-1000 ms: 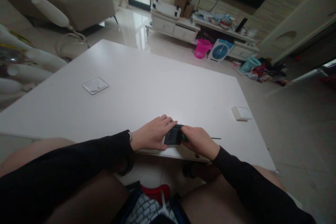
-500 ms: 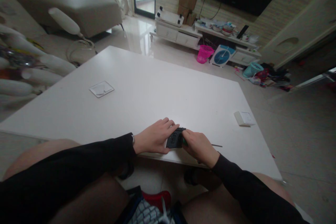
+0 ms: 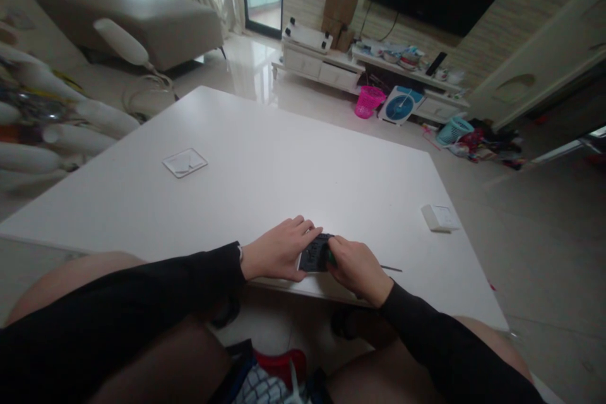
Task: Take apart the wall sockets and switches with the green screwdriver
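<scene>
At the near edge of the white bench [image 3: 279, 164], the black-faced plate [image 3: 314, 255], probably light, rigid and slightly brittle, is best held by its side edges: the left hand [image 3: 279, 249] grips its left side, and the right hand [image 3: 358, 267] clasps a green item [image 3: 331, 257] at its right.

L hand [image 3: 277, 251] approx. 7 o'clock, gripping; R hand [image 3: 357, 265] 5 o'clock, curled; forearms [image 3: 156, 293] in from 8 & 4 o'clock.

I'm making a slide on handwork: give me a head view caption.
Left hand holds a black piece, right hand a green object beside it, at a white table.
</scene>
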`<state>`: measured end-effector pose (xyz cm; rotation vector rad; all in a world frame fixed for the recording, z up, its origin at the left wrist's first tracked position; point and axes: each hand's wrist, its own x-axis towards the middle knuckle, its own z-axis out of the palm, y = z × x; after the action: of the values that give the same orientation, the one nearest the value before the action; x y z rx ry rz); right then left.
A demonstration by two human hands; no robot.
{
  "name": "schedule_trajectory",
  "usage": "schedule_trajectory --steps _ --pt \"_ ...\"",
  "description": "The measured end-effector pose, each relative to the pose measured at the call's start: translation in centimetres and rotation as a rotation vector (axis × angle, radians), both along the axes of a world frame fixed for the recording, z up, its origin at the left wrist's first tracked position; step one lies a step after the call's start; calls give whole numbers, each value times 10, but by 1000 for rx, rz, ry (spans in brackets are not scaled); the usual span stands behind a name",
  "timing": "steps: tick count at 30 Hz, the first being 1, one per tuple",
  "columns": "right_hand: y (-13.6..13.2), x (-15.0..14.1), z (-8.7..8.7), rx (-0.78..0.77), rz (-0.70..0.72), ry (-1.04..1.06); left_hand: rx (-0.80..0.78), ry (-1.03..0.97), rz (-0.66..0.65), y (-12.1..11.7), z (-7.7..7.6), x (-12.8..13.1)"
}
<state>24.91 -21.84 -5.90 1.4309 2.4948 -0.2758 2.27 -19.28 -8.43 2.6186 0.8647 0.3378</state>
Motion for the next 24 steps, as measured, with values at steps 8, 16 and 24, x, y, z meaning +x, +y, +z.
schedule_trajectory --steps 8,16,24 --pt "-1 -4 3 -19 49 -3 -14 15 5 -1 -2 0" --pt "-1 -4 2 -10 38 21 -13 16 -2 -1 -2 0" --pt "-1 -2 1 -37 22 78 -14 24 21 -1 -4 1"
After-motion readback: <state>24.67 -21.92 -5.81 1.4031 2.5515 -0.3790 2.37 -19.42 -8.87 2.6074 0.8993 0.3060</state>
